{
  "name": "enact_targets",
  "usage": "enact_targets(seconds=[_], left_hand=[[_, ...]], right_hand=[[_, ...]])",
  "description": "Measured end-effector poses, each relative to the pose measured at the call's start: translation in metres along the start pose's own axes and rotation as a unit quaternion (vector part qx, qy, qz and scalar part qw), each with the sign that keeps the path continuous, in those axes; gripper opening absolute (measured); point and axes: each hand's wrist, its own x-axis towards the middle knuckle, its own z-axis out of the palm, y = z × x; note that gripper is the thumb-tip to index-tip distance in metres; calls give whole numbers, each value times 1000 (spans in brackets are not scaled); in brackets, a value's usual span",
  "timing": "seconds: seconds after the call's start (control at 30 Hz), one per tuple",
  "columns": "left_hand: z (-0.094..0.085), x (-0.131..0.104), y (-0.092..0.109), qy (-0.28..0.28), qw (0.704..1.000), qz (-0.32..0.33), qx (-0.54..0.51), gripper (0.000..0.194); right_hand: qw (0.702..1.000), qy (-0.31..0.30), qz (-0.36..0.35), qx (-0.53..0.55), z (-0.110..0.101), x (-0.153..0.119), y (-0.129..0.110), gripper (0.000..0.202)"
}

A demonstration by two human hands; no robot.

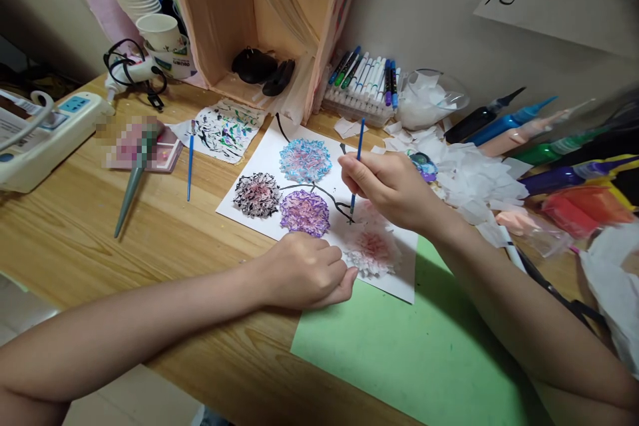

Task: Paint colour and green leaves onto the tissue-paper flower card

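My right hand (384,183) pinches a thin blue paintbrush (360,140), its tip touching the dark painted line on a white sheet (269,146). On that sheet sit ruffled flowers: a blue one (305,160), a black-edged one (256,195), a purple one (304,213) and a pale pink one (373,249). Another pale flower is partly covered by my right hand. Curled closed, my left hand (307,271) rests at the sheet's lower edge, below the purple flower; nothing shows in it.
Green paper (419,353) lies under the sheet's lower right. A second brush (190,163) and paint-smeared tissue (227,130) are left. Markers (367,80), white paper scraps (469,173) and paint bottles (509,123) are right. A power strip (60,136) sits far left.
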Motion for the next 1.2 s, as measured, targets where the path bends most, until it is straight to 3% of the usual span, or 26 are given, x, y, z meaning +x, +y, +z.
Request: enact_targets(seconds=[0.53, 0.9, 1.03, 1.2], left_hand=[[1, 1, 0, -1, 1000, 1, 1, 35], [0, 1, 0, 1, 1000, 2, -2, 35], [0, 1, 1, -1, 1000, -1, 2, 35], [-1, 0, 1, -6, 1000, -1, 7, 34]], right_hand=[[999, -30, 34, -3, 3, 1, 0, 44], [999, -17, 28, -5, 1, 1, 2, 44], [999, 12, 34, 29, -4, 1, 1, 46], [989, 97, 44, 107, -23, -3, -5, 46]])
